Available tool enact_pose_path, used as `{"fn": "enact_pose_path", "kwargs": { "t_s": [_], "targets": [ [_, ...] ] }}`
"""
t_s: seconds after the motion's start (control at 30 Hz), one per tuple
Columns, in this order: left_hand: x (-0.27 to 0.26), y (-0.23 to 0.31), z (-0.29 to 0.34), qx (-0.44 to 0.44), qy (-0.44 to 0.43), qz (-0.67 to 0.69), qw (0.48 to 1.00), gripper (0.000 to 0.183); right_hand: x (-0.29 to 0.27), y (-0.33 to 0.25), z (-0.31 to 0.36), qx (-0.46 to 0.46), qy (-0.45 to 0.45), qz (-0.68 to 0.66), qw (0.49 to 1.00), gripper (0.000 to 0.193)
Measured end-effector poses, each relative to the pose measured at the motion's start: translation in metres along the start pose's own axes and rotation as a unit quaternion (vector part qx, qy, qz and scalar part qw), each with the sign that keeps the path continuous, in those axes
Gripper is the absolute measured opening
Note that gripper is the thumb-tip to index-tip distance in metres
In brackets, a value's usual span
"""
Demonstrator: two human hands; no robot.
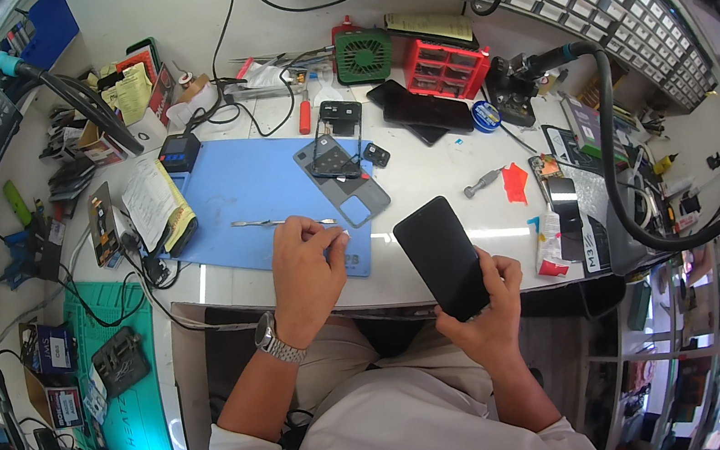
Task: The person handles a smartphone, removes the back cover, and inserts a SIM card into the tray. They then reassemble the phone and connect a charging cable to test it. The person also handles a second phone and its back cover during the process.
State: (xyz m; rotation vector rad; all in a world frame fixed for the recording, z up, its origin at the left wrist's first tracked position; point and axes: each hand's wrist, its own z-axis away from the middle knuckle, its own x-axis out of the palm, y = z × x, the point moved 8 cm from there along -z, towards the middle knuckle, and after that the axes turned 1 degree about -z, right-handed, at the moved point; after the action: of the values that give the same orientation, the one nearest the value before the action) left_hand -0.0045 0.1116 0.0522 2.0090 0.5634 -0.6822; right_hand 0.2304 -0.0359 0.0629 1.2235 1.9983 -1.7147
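My right hand [493, 309] grips a black smartphone [440, 260] by its lower end, the dark screen facing up, at the bench's front edge. My left hand [304, 274], with a metal watch [279, 338] on its wrist, is closed over the front of the blue mat [235, 187]. Its fingers are curled in, and whatever they may pinch is too small to make out. Just beyond its fingertips lies a slim metal pry tool [254, 223], partly hidden by the hand. A grey phone back cover [330, 174] rests on the mat, with a phone frame [338, 136] across it.
Dark phones [427, 112] lie before a red drawer box [448, 67], beside a green fan [362, 57]. A grey hose [611, 144] arches at right. Near the phone are a red scrap [515, 182] and a white tube [550, 244]. Papers [156, 203] sit at the mat's left.
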Motion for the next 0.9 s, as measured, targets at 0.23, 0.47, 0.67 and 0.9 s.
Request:
{"fn": "enact_pose_path", "kwargs": {
  "t_s": [0.23, 0.47, 0.67, 0.9],
  "targets": [
    [0.011, -0.003, -0.007, -0.015, -0.051, -0.029, 0.998, 0.011, 0.000, 0.004, 0.001, 0.005, -0.001, -0.003, 1.000, 0.091],
    [0.015, -0.001, -0.018, -0.036, -0.120, -0.085, 0.988, 0.017, 0.000, 0.008, 0.002, 0.003, 0.013, -0.013, 1.000, 0.091],
    [0.017, -0.005, -0.015, -0.033, -0.123, -0.085, 0.988, 0.016, 0.000, 0.007, 0.002, 0.012, 0.021, -0.026, 0.999, 0.092],
    [0.029, 0.001, -0.021, 0.003, -0.186, -0.133, 0.974, 0.019, 0.000, 0.023, 0.011, 0.012, 0.049, -0.084, 0.995, 0.094]
  ]
}}
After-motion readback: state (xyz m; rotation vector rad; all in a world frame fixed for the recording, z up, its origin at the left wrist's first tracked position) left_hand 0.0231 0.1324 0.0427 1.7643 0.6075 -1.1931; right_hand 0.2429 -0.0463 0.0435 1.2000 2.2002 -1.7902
